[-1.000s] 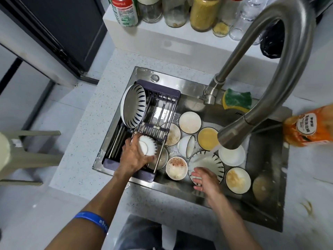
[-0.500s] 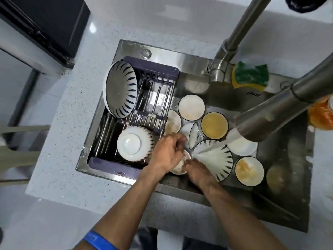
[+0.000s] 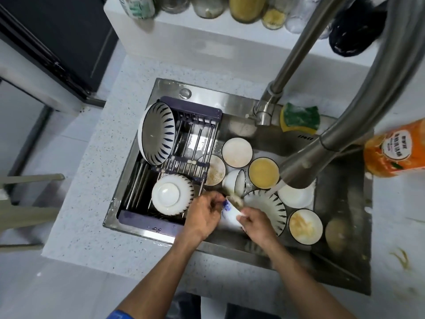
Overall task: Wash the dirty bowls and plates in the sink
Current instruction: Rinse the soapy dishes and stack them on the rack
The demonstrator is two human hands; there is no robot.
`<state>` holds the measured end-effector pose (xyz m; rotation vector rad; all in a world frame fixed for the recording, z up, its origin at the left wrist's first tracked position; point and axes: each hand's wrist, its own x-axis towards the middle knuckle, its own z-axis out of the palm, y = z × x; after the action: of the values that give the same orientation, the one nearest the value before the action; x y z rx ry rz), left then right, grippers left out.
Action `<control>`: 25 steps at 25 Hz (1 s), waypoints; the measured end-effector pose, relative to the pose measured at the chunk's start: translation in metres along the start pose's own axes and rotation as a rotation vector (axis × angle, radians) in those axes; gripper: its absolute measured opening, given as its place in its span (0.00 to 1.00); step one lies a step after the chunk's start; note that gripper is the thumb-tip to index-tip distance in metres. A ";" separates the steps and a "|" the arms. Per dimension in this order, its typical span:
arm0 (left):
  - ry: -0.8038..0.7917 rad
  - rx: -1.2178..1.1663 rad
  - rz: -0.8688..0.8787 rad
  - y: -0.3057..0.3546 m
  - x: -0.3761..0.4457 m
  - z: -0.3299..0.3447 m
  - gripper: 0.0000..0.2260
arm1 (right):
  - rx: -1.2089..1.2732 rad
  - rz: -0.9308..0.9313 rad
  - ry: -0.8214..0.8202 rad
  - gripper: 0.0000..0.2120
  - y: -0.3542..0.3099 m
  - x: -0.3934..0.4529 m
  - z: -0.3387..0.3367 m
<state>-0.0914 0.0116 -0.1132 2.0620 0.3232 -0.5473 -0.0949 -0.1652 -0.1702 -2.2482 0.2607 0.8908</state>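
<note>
Both my hands hold a small white bowl (image 3: pixel 231 214) with a blue mark, tipped on its side above the steel sink (image 3: pixel 340 203). My left hand (image 3: pixel 203 215) grips its left side and my right hand (image 3: pixel 255 223) grips its right side. Brown residue shows at the bowl's upper rim. Just right of it lies a blue-striped plate (image 3: pixel 268 204) under water running from the faucet (image 3: pixel 299 173). Several dirty small bowls lie around it, one with yellow liquid (image 3: pixel 263 172). In the purple drying rack (image 3: pixel 193 118) a striped bowl (image 3: pixel 156 133) leans on edge and another bowl (image 3: pixel 171 194) sits upside down.
A green and yellow sponge (image 3: pixel 299 120) lies on the sink's back ledge. An orange bottle (image 3: pixel 397 150) stands on the counter at right. Jars line the raised shelf (image 3: pixel 207 26) behind the sink. Food scraps lie on the counter at far right.
My left hand left the upside-down bowl in the rack and moved right into the sink. Both hands have lifted the small dirty bowl and tipped it on its side.
</note>
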 end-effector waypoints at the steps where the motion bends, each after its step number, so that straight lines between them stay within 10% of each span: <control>1: -0.003 0.000 -0.025 0.004 -0.001 0.002 0.11 | 0.182 0.108 0.046 0.06 -0.008 -0.009 -0.008; 8: -0.044 -0.072 -0.044 0.059 -0.006 0.020 0.16 | 1.281 0.410 0.018 0.07 -0.077 -0.043 -0.054; 15: 0.013 -0.841 -0.358 0.068 -0.008 0.020 0.08 | 0.472 0.120 0.285 0.05 -0.064 -0.057 -0.055; 25: -0.023 -0.905 -0.345 0.075 -0.020 0.008 0.05 | -0.217 -0.231 0.474 0.09 -0.056 -0.082 -0.067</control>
<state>-0.0786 -0.0344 -0.0519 1.1277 0.7618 -0.4982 -0.0976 -0.1740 -0.0512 -2.6078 0.1149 0.2658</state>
